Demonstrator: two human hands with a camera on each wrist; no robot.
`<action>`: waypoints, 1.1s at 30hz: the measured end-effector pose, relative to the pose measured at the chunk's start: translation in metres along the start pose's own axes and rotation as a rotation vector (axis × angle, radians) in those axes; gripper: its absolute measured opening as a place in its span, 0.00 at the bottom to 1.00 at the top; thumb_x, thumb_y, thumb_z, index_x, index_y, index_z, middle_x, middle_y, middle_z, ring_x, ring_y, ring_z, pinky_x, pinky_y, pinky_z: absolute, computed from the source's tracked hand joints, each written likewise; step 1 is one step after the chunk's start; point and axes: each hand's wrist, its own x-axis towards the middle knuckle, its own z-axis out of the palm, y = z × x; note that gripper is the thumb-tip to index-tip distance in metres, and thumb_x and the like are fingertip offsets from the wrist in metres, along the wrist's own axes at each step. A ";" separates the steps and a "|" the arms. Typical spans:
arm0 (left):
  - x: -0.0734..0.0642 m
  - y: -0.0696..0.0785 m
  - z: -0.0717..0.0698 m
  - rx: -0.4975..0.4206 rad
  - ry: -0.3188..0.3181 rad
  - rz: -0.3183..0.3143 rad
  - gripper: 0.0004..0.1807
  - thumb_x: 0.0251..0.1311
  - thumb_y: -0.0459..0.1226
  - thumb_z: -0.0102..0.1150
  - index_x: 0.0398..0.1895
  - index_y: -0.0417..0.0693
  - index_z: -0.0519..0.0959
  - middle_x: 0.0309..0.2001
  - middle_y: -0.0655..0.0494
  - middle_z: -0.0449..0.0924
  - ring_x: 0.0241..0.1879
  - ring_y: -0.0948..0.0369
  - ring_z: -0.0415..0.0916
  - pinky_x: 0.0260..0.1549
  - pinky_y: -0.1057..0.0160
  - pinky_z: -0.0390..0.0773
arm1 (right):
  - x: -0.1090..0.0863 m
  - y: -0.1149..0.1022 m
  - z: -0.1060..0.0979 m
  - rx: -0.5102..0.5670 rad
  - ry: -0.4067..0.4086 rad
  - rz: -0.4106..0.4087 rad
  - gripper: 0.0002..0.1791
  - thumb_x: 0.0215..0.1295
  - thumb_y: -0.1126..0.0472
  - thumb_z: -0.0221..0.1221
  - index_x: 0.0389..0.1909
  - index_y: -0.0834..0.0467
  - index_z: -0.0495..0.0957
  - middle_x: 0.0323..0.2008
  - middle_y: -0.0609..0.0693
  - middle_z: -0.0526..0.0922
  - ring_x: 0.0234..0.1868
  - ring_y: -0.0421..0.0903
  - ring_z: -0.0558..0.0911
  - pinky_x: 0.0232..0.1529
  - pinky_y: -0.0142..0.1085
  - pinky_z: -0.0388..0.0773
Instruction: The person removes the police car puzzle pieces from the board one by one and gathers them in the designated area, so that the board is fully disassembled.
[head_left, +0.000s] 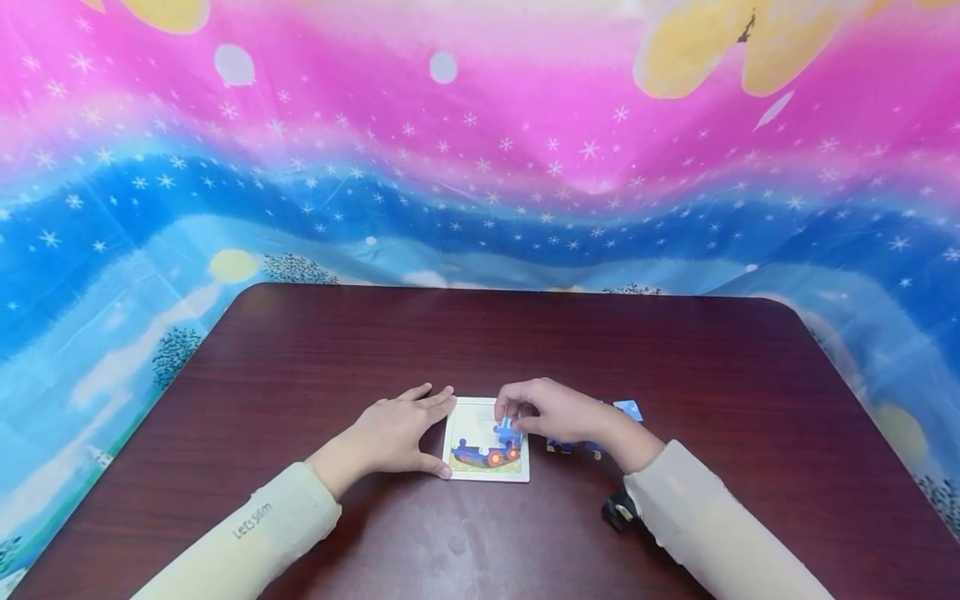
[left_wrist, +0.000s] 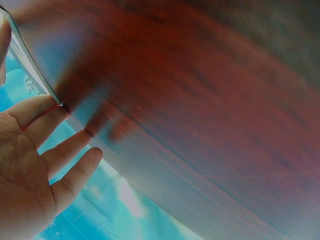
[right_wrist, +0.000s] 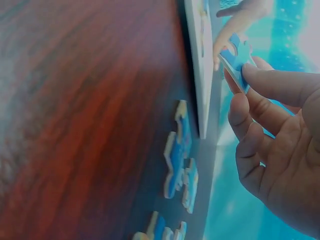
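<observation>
Fingers of the right hand [head_left: 557,410] pinch a blue puzzle piece [right_wrist: 241,62], the thumb on one face and fingertips behind it, a hold that seems chosen to leave much of the outline free for turning and fitting. That piece is over the right side of a white-rimmed tray [head_left: 491,478]; whether it touches the board cannot be told. Along the tray's lower part lie fitted pieces [head_left: 480,455] with a printed train and red-and-yellow wheels, while the upper left shows pale, bare board. At the tray's left side, the left hand [head_left: 393,432] grasps nothing: its fingers are spread and fairly straight, the thumb by the near corner and the forefinger by the far one, probably to brace the tray against sliding. Just right of the tray, partly hidden by the right forearm, loose pieces [right_wrist: 176,160] lie on the dark red-brown counter [head_left: 360,342], likely put there to be within easy reach of the picking hand. A small black object [head_left: 618,511] shows beside the pale right sleeve [head_left: 693,500]; what it is cannot be made out. Beyond the counter hangs a pink and blue cloth [head_left: 420,158] printed with snowflakes.
</observation>
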 end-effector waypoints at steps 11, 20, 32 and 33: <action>0.001 0.000 0.000 -0.003 0.000 -0.008 0.54 0.44 0.66 0.70 0.74 0.54 0.65 0.76 0.59 0.61 0.76 0.50 0.57 0.57 0.40 0.74 | -0.011 -0.003 -0.012 -0.018 0.037 0.019 0.10 0.67 0.68 0.61 0.45 0.53 0.81 0.35 0.43 0.82 0.37 0.37 0.76 0.41 0.30 0.77; 0.000 0.000 0.001 0.002 0.002 -0.002 0.54 0.44 0.66 0.71 0.75 0.54 0.64 0.76 0.60 0.61 0.76 0.50 0.57 0.56 0.41 0.75 | -0.022 0.001 -0.018 0.004 0.062 0.033 0.10 0.67 0.67 0.61 0.44 0.51 0.81 0.38 0.43 0.84 0.38 0.38 0.78 0.42 0.33 0.79; 0.000 0.000 0.001 0.006 0.002 -0.004 0.55 0.44 0.66 0.70 0.75 0.54 0.64 0.76 0.60 0.61 0.76 0.51 0.57 0.56 0.40 0.75 | -0.042 0.007 -0.029 0.019 0.101 0.072 0.10 0.68 0.67 0.60 0.47 0.52 0.81 0.41 0.42 0.84 0.42 0.40 0.80 0.44 0.34 0.80; 0.000 0.000 0.001 0.007 0.002 -0.004 0.55 0.44 0.66 0.70 0.75 0.54 0.64 0.76 0.60 0.60 0.76 0.51 0.57 0.56 0.41 0.75 | -0.044 0.007 -0.030 0.018 0.106 0.074 0.10 0.68 0.67 0.60 0.47 0.52 0.81 0.40 0.42 0.84 0.42 0.40 0.80 0.44 0.33 0.80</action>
